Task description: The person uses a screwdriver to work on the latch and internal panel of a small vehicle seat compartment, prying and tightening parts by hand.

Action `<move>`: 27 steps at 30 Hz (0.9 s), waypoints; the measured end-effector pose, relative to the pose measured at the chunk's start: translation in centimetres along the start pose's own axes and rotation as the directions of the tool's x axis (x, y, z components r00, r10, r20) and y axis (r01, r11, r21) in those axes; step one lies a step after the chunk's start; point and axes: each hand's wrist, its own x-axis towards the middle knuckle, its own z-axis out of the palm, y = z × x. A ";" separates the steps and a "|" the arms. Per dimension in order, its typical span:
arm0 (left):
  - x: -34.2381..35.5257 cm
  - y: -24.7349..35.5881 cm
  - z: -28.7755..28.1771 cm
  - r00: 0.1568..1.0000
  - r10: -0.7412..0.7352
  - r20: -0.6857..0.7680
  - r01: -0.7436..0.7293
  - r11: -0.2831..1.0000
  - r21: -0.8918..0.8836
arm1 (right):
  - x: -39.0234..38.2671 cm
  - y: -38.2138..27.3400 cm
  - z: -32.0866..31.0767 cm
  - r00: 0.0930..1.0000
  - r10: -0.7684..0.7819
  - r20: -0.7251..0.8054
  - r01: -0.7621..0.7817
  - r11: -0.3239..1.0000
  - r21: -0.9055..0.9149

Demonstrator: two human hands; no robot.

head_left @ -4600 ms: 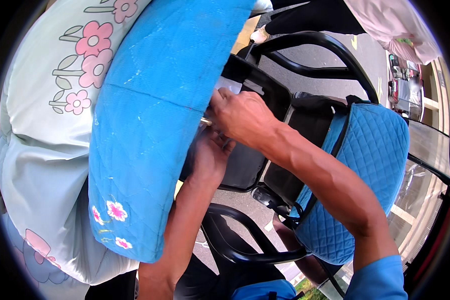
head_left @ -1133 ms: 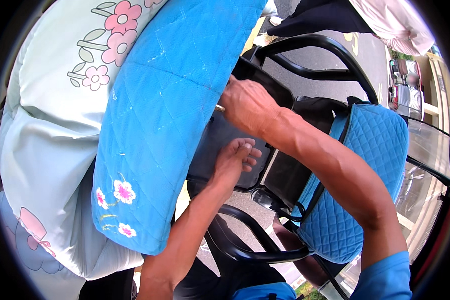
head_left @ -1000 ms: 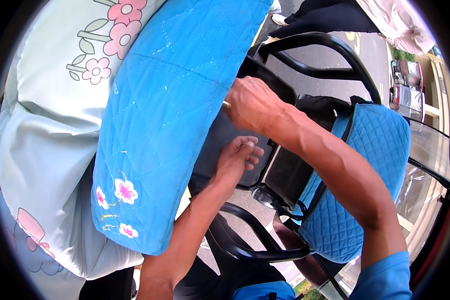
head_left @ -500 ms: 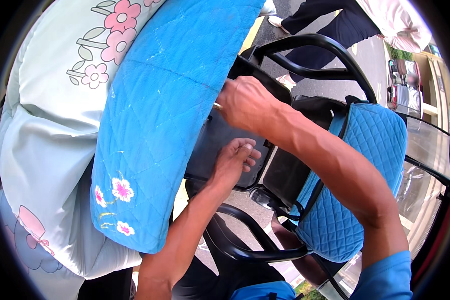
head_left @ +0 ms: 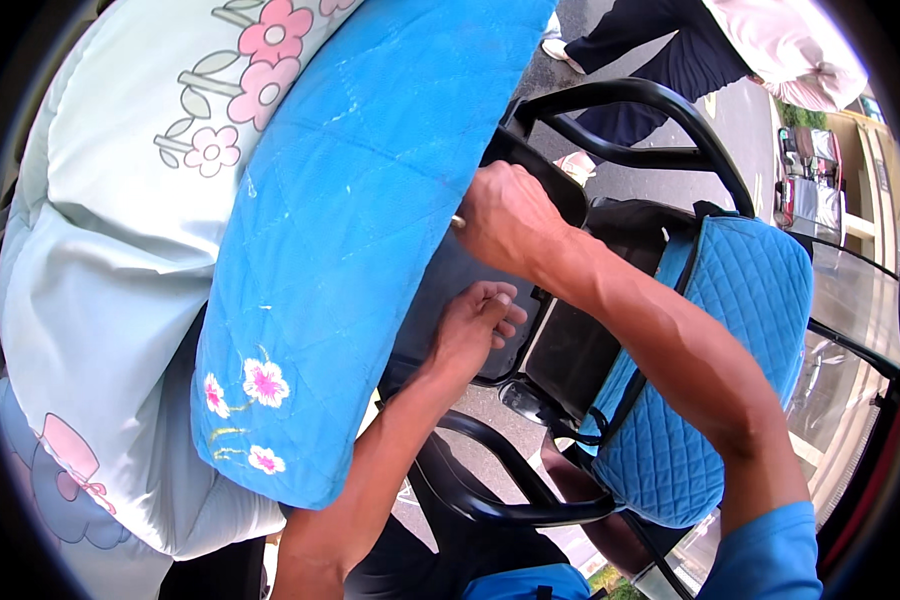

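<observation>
A blue quilted seat cover with embroidered flowers stands tilted at the centre left. Beside it, my right hand is curled closed at its edge; a small pale-gold piece shows by the fingers, and what they hold is hidden. Just below, my left hand rests over a dark grey tray-like compartment, its fingers loosely bent and apart with nothing in them. Right of the compartment lies a black seat, with a blue quilted backrest behind it.
A puffy white flowered quilt fills the left side. Black curved armrests flank the seat above and below. A person in dark trousers stands on the pavement at the top. Clear plastic panels lie at the right.
The cover, quilt and both hands appear slightly farther right in the picture. My right hand stays at the cover's edge, and my left hand keeps its loose shape.
</observation>
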 end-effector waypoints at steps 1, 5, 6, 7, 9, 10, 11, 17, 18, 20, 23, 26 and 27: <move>-0.1 0.2 -0.2 1.000 0.003 -0.007 -0.003 1.000 0.010 | 0.5 -0.3 -0.1 0.995 0.103 -0.016 -0.102 0.993 0.059; 0.2 0.0 -0.3 0.999 0.034 0.012 -0.034 0.999 -0.002 | 0.4 0.3 0.3 0.982 -0.032 -0.185 0.038 0.999 0.026; 0.3 0.2 0.0 0.999 0.032 0.012 -0.032 1.000 0.000 | 0.4 0.8 0.7 0.891 -0.270 -0.365 0.261 0.962 -0.073; 0.3 0.2 0.0 1.000 0.025 0.008 -0.025 1.000 0.004 | 0.4 0.9 0.7 0.892 -0.267 -0.365 0.260 0.963 -0.069; 0.6 -0.1 0.2 1.000 0.017 0.019 -0.017 1.000 -0.004 | 0.2 1.3 0.5 0.903 -0.367 -0.225 0.327 0.925 -0.196; 0.7 -0.2 0.2 0.999 0.013 0.029 -0.013 1.000 -0.010 | 0.3 0.8 0.1 0.903 -0.363 -0.229 0.324 0.927 -0.191; 0.7 -0.3 0.0 1.000 0.011 0.030 -0.010 1.000 -0.006 | 0.7 -0.1 -0.6 0.990 -0.057 -0.125 0.049 0.996 -0.070; 0.6 -0.1 -0.3 1.000 0.013 0.020 -0.013 1.000 0.013 | -0.2 -1.1 -0.9 0.985 0.121 -0.123 -0.120 0.993 0.017; 0.6 0.0 -0.1 1.000 0.018 0.021 -0.019 1.000 0.013 | -0.3 -0.5 -0.7 0.985 0.124 -0.121 -0.123 0.992 0.016; 0.7 0.1 0.1 1.000 0.016 0.013 -0.016 1.000 0.015 | -0.1 0.5 -0.4 0.962 -0.271 -0.026 0.252 0.922 -0.294; 0.7 0.0 0.0 0.999 0.013 0.033 -0.013 1.000 -0.001 | 0.7 0.1 -1.2 0.998 -0.068 -0.013 0.064 0.978 -0.198; 0.6 0.2 -0.2 1.000 -0.007 0.012 0.006 1.000 0.022 | 0.4 -0.1 -0.1 0.979 0.202 0.007 -0.201 0.978 -0.058; 0.8 0.0 -0.6 1.000 0.018 0.007 -0.018 1.000 0.025 | 0.3 -0.5 0.4 0.982 0.177 -0.068 -0.180 0.983 -0.043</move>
